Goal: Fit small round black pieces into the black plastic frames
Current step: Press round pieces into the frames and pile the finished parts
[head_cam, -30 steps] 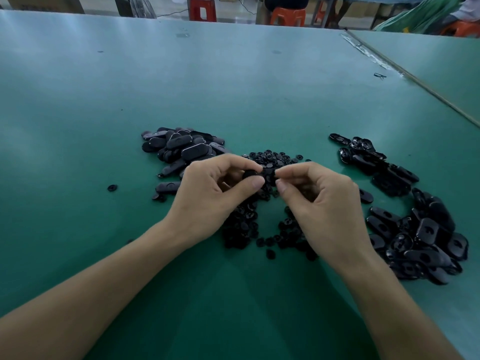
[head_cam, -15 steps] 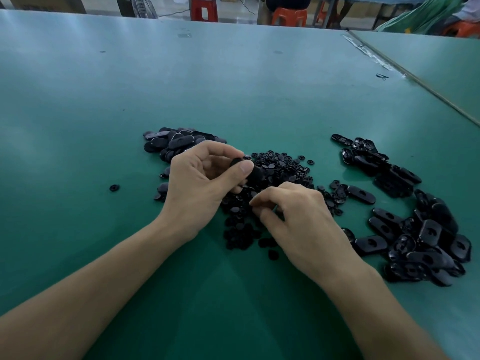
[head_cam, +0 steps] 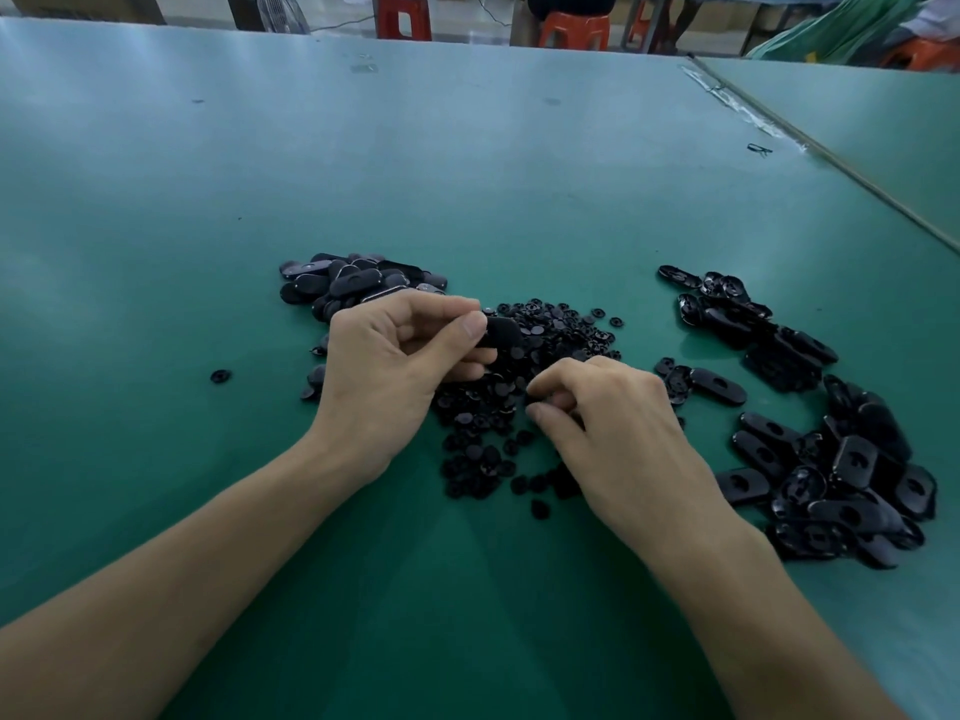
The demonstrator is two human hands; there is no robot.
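Toward the left edge of the green table (head_cam: 467, 174) a stray disc (head_cam: 221, 376) lies alone, and beside it a pile of filled frames (head_cam: 358, 283) sits at the far side of the left hand (head_cam: 395, 371). That hand is clenched on one frame (head_cam: 501, 332), with thumb and forefinger clamped on its near end so the rest juts out to the right above the heap of round pieces (head_cam: 550, 335) at mid-table. The frame looks light, stiff and glossy; gripping one end or the long edges would keep its hole free. The right hand (head_cam: 613, 423) is down in the near part of the heap, fingers curled, thumb and forefinger pinching what appears to be a round piece (head_cam: 534, 406), mostly hidden by the fingertips. Such a piece is judged tiny, nearly weightless, hard and smooth, so it is likely to slip or flick away. It is best nipped by its rim with the fingertips, flat side kept level. Toward the right edge lies the pile of empty frames (head_cam: 841, 475), holes showing.

A second ago both hands met above the heap, fingertips together on the frame. Half a second ago the right hand had dropped into the heap, where it remains, while the left has kept the frame aloft, now showing more of it
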